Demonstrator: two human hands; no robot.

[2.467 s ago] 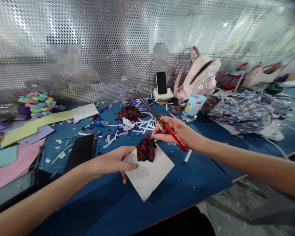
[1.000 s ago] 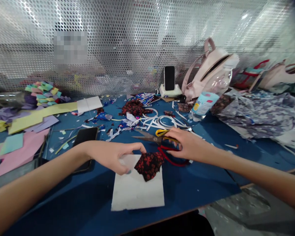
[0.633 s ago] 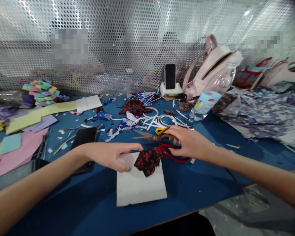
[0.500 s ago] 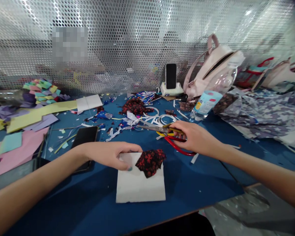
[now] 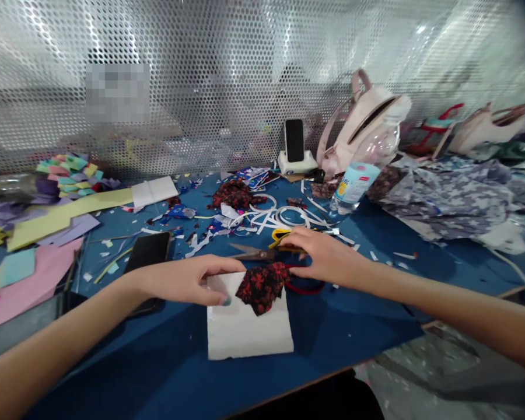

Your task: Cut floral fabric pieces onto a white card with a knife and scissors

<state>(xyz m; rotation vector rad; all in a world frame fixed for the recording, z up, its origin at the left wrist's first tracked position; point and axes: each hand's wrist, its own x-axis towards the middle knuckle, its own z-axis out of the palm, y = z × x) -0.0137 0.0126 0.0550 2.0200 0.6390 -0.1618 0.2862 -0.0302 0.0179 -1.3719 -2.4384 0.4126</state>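
White card: left hand pinches upper-left corner.

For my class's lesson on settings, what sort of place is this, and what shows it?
Probably a craft worktable: scissors in the right hand, white strips strewn across the blue tabletop, and pastel paper at the left.

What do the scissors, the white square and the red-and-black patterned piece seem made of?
Scissors: probably metal blades, judging by their grey, faint sheen; the smooth red and yellow handles could be plastic.
White square: seemingly matte card or foam board, flat and stiff-looking.
Patterned piece: matte, jagged-edged, perhaps thin cloth or printed paper; can't tell which.
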